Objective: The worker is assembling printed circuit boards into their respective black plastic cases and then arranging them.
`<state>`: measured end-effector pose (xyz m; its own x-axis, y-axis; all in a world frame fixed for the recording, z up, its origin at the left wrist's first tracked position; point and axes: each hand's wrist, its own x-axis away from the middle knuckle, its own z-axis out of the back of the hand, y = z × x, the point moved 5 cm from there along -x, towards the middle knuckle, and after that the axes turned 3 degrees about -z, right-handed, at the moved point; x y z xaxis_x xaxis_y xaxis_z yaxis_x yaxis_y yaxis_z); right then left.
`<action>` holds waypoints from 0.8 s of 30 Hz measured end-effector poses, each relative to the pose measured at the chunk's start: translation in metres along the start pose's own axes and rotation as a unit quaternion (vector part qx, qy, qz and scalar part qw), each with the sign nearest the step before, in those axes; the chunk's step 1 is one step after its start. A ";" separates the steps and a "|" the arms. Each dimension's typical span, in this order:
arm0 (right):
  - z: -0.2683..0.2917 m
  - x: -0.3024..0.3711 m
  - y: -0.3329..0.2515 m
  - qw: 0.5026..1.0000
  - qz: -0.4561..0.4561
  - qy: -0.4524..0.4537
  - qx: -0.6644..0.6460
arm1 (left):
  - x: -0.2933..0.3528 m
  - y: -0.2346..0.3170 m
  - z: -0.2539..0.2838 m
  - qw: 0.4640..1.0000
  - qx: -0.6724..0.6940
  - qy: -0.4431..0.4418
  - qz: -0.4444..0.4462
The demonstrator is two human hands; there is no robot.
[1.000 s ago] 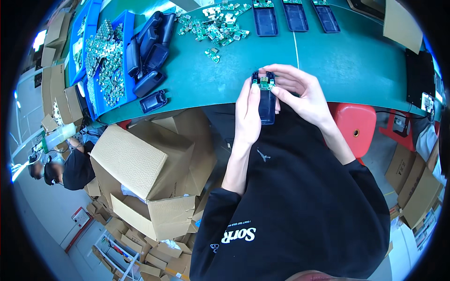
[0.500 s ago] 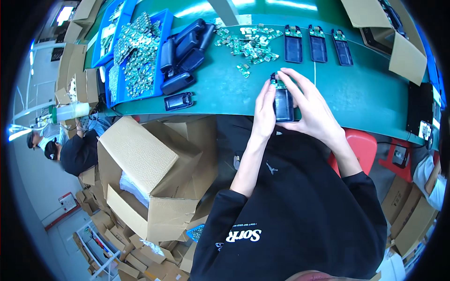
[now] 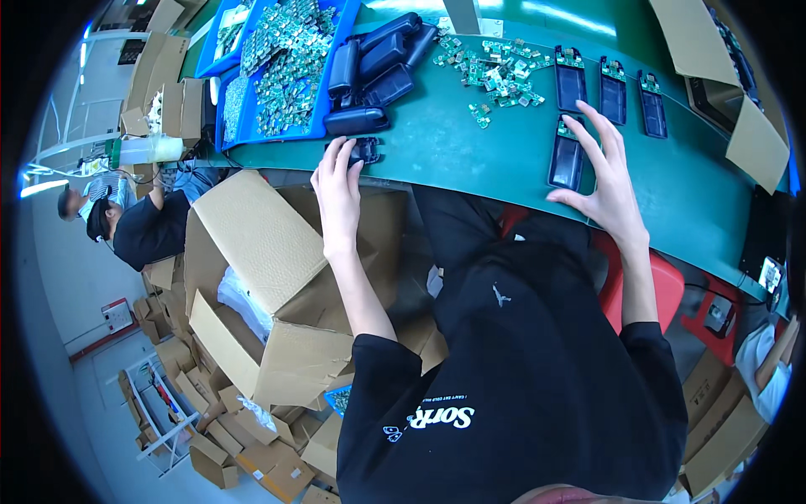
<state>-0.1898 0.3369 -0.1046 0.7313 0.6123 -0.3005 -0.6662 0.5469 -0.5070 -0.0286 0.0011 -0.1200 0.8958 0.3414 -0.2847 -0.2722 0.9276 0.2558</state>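
My left hand (image 3: pixel 338 197) is at the table's front edge, its thumb and fingers closed around the left end of a black plastic case half (image 3: pixel 366 151), which still lies on the table. My right hand (image 3: pixel 611 185) is spread open around the right side of another black case half (image 3: pixel 566 158) with a small green circuit board at its top end. That case lies flat on the table, with the thumb by its lower corner and the fingertips by its top. Beyond it, three similar cases with boards (image 3: pixel 613 92) lie in a row.
Loose green circuit boards (image 3: pixel 499 74) are heaped at the back. Black case parts (image 3: pixel 382 63) are piled beside a blue tray (image 3: pixel 315 126) full of boards. An open carton (image 3: pixel 747 143) stands at the right; a large carton (image 3: pixel 252 235) sits below the table's left front. Another person (image 3: pixel 151 227) is further left.
My left hand has left the case both hands held and moved left to another case half. The held case now lies on the table, with my right hand opened beside it. The view has shifted.
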 end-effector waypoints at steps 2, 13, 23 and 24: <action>0.003 -0.013 -0.013 0.995 0.053 0.005 -0.081 | -0.007 0.001 0.002 1.000 0.012 0.004 0.014; -0.087 -0.085 -0.042 0.996 0.001 -0.084 -0.001 | -0.010 0.013 0.002 0.993 -0.086 -0.011 0.078; -0.070 -0.080 -0.039 0.979 0.041 -0.107 -0.167 | 0.013 0.073 -0.028 0.815 0.538 0.076 0.201; -0.069 -0.080 -0.037 0.963 0.000 -0.144 -0.227 | 0.013 0.082 -0.034 0.742 0.635 0.077 0.201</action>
<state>-0.2139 0.2280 -0.1176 0.6174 0.7808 -0.0962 -0.4853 0.2818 -0.8277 -0.0511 0.0866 -0.1339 0.7551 0.6551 -0.0272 0.1326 -0.1118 0.9848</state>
